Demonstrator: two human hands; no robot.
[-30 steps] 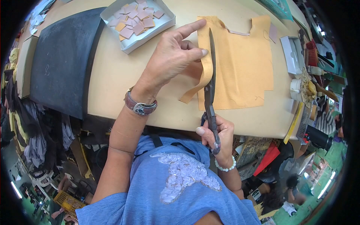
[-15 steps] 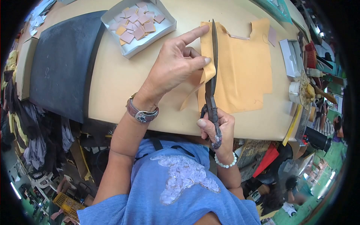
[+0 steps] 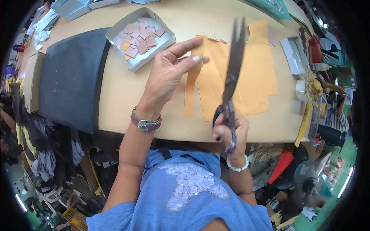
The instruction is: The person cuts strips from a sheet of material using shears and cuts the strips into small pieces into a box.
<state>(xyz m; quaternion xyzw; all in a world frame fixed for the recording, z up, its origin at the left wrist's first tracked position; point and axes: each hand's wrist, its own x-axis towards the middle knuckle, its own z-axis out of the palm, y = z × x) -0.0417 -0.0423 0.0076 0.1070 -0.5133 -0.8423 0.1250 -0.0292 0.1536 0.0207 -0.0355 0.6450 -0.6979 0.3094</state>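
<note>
Between the fingers and thumb of my left hand is the top of a narrow yellow-orange strip, which hangs down along the left side of a larger yellow-orange piece lying on the table. My right hand is wrapped round the handles of large dark scissors. Their blades point away from me, slightly apart at the tips, above the larger piece. The blades look blurred. A gap shows between the lower strip and the larger piece; my fingers cover part of the top.
A white box of small pink and orange squares stands behind my left hand. A dark board lies at the left of the pale table. At the right are an open white box, a white tape roll and a yellow strip.
The scissors have come away from the fabric edge and moved right. My left hand has shifted left and toward me with the strip, which now hangs apart from the larger piece.
</note>
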